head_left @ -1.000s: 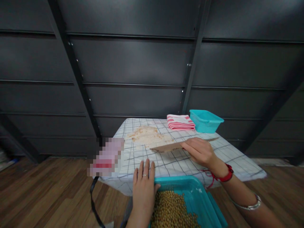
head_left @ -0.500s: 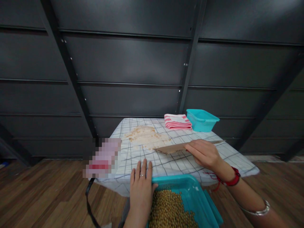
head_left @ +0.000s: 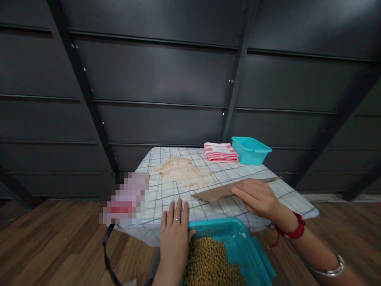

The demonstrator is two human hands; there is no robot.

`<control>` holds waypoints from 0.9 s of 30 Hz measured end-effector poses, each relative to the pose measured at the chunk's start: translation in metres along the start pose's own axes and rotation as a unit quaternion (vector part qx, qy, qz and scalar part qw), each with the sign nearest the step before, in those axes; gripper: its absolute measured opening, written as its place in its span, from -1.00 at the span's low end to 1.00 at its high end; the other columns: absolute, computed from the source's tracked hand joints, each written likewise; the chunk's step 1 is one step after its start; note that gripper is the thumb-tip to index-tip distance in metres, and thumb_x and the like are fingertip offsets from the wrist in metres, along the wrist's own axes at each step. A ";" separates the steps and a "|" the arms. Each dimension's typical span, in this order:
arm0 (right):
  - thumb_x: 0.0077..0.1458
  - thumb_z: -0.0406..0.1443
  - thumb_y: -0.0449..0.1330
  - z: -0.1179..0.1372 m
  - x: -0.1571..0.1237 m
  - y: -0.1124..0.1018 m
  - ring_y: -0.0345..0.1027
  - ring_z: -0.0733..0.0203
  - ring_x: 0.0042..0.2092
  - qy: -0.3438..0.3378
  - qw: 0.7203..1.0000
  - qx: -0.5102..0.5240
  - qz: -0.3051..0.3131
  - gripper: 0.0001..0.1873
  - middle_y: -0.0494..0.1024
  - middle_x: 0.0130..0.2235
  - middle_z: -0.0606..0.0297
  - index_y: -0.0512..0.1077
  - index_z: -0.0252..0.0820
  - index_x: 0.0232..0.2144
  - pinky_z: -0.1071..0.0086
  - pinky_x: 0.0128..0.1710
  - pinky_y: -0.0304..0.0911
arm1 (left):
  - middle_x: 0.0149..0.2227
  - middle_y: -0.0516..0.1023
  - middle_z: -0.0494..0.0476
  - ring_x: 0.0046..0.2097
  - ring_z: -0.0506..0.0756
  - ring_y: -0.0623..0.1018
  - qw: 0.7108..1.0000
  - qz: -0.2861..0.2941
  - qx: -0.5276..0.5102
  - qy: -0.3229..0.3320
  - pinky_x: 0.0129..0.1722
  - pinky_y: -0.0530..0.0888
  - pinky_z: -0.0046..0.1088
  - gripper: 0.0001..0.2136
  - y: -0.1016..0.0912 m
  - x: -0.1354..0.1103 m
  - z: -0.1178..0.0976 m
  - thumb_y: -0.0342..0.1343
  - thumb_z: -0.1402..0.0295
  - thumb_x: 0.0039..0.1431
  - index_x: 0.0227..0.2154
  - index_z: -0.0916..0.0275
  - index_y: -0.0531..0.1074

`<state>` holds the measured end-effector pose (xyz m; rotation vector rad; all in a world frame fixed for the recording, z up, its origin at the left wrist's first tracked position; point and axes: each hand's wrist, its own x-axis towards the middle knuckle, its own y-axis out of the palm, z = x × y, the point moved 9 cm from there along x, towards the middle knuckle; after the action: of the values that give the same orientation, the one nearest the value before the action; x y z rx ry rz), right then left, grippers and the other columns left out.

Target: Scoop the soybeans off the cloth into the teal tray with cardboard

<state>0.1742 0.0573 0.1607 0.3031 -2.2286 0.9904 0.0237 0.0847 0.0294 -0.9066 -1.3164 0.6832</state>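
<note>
A strip of brown cardboard stands on edge on the checked tablecloth, and my right hand is closed on its right part. Just beyond the cardboard lies a spill of pale grains. My left hand lies flat with fingers stretched out, resting on the near table edge and the rim of a teal tray. The tray is filled with tan beans and sits below the table edge, close to me.
A folded red-and-white striped cloth and a small teal tub sit at the table's far right. A blurred pink patch hangs at the left table edge, with a black strap below. A dark panelled wall stands behind; wooden floor surrounds the table.
My right hand has drawn the cardboard strip slightly toward me and to the right. The left hand has stayed on the tray rim. The view has shifted a little.
</note>
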 end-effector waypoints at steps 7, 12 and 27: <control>0.03 -0.53 -0.05 -0.004 0.003 0.000 0.29 0.29 -0.39 0.018 1.000 0.010 0.009 -0.70 0.46 -0.47 0.26 0.30 -0.23 -0.19 0.38 -0.42 0.25 | 0.12 0.32 0.26 0.14 0.24 0.28 1.000 -0.018 -0.007 0.004 0.04 0.32 -0.07 -0.49 0.004 -0.004 0.000 0.06 0.39 -0.01 0.07 0.19 0.21; 0.03 -0.52 -0.03 -0.001 0.002 0.004 0.28 0.29 -0.40 0.022 0.999 0.025 0.028 -0.76 0.46 -0.45 0.25 0.31 -0.25 -0.25 0.37 -0.41 0.25 | 0.12 0.31 0.25 0.15 0.24 0.27 1.000 -0.015 -0.008 -0.004 0.04 0.31 -0.08 -0.50 0.004 -0.004 0.001 0.05 0.40 -0.01 0.07 0.21 0.22; 0.12 -0.43 -0.09 -0.042 0.025 0.024 0.28 0.33 -0.39 0.044 0.991 0.040 0.117 -0.77 0.44 -0.46 0.29 0.36 -0.23 -0.32 0.41 -0.39 0.19 | 0.13 0.30 0.25 0.14 0.23 0.27 1.000 -0.008 -0.013 0.012 0.03 0.32 -0.11 -0.51 0.003 -0.004 0.001 0.03 0.39 0.02 0.08 0.21 0.20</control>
<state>0.1654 0.1057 0.1837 0.0313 -2.1821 1.1955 0.0228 0.0833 0.0248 -0.9226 -1.3121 0.6417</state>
